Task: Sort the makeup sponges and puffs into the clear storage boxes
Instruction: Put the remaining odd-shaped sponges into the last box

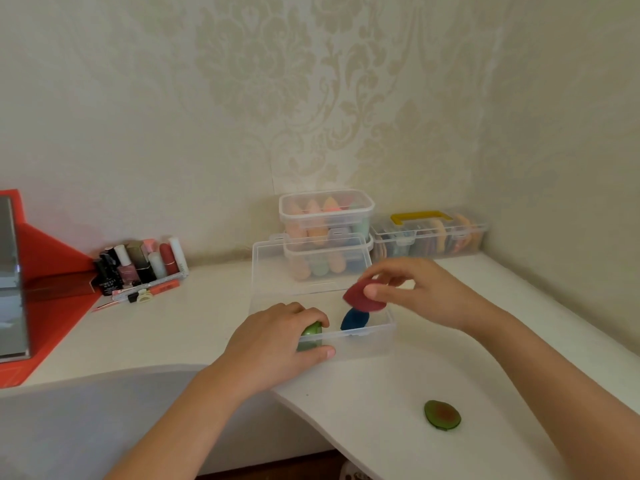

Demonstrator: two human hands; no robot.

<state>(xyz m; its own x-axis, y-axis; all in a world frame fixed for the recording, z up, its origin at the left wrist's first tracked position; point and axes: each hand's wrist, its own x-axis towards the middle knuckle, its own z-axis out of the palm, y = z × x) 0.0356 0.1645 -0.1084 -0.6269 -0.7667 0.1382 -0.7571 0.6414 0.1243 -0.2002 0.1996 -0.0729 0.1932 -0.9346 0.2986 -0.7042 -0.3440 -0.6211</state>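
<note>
1. Right hand (415,292) pinched the dark red sponge (360,299), thumb on its near face and fingers curled behind, above the open clear box (374,341).
2. The blue sponge (353,320) sat inside the box, just below that thumb and apart from it.
3. Left hand (277,341) curled its fingers over the green sponge (311,332) at the box's near left corner, thumb stretched along the front wall.
4. The avocado puff (442,415) lay on the table (207,306), well apart from both sets of fingers.

There are a maroon puff (360,301), blue sponge (354,320), green sponge (310,337), green-and-brown avocado-patterned puff (442,415), yellow handle (419,216) and cream damask wallpaper (311,98).
</note>
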